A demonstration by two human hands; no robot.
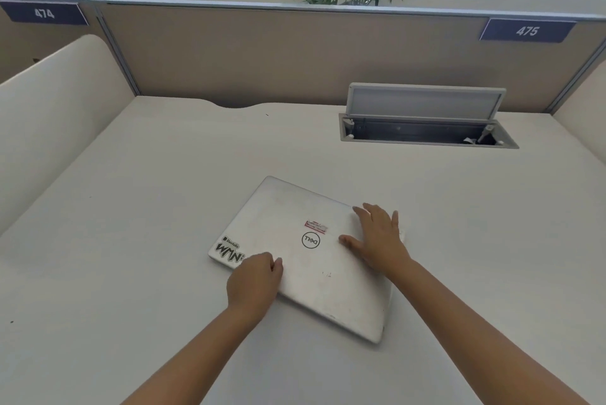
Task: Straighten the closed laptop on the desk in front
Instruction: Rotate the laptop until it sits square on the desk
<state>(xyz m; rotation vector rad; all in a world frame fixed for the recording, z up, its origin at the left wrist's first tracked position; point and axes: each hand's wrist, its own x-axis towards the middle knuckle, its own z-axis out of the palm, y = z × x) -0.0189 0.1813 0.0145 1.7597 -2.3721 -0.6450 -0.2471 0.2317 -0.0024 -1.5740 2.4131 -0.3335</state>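
A closed silver laptop (288,230) with stickers and a round logo lies askew on the white desk (147,191), its long edges running diagonally from upper left to lower right. My left hand (254,280) grips its near left edge, fingers curled over the lid. My right hand (377,237) lies flat on the lid near the right corner, fingers spread, covering that corner.
An open cable hatch (426,132) with a raised grey flap sits in the desk at the back right. Beige partition panels (262,53) wall the desk at the back and both sides. Plants stand behind the partition.
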